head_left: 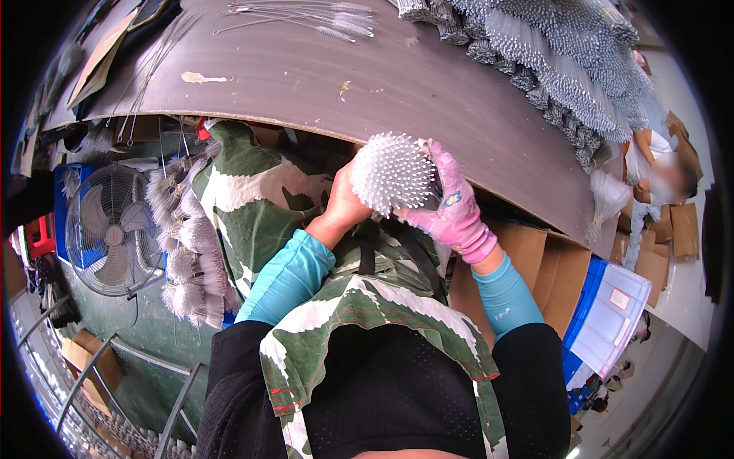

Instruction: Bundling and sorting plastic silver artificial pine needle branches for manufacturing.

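A round bundle of thin bottle or straw brushes (pixel 393 173) is held upright between my hands, its many white bristle tips facing up. My left hand (pixel 345 197), bare, is closed around the bundle's left side. My right hand (pixel 453 205), in a pink glove, grips the opposite side with its thumb low and its fingers near the top. The lower part of the bundle is hidden by its own head and my hands. It is at the near edge of the brown table (pixel 306 84), above my camouflage apron (pixel 367 284).
Stacked brush bundles (pixel 550 57) cover the table's far right. Loose brushes (pixel 329 19) lie at the back. On the left are a fan (pixel 115 229) and hanging brushes (pixel 191 252). Cardboard (pixel 527 279) and a blue crate (pixel 604 314) stand right. A person (pixel 659 164) sits far right.
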